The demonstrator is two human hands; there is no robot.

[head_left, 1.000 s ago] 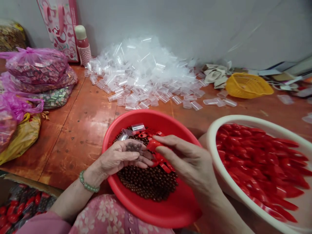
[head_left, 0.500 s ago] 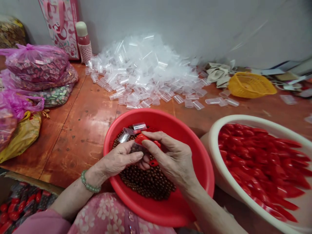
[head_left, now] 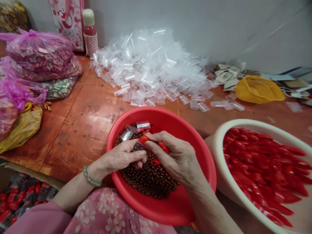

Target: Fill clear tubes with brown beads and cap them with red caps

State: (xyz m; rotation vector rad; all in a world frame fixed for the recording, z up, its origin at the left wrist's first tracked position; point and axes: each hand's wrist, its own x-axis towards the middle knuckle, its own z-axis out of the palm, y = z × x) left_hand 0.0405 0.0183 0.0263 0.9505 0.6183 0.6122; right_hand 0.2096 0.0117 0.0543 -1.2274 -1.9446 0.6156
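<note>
Over the red basin [head_left: 207, 182], my left hand [head_left: 125, 156] is closed around a clear plastic tube [head_left: 138, 147] with dark brown balls inside. My right hand [head_left: 179, 156] pinches a red plastic cap [head_left: 144, 139] at the tube's upper end between thumb and fingertips. Whether the cap is fully seated cannot be made out. Beneath both hands lies a heap of small brown beads [head_left: 153, 183]. A few clear tubes [head_left: 143, 124] rest on the beads at the far side, and some red plastic pieces [head_left: 155, 161] show between my hands.
On my right stands a white tub [head_left: 219, 143] of red plastic pieces [head_left: 263, 169]. A large pile of clear tubes [head_left: 156, 71] lies against the wall, near a yellow basket [head_left: 259, 90]. Filled bags [head_left: 39, 55] sit left, above a box of capped tubes [head_left: 21, 198].
The view has shifted slightly, so the scene sits a little differently in frame. My hands keep the tube and red cap together, with only slight finger movement.
</note>
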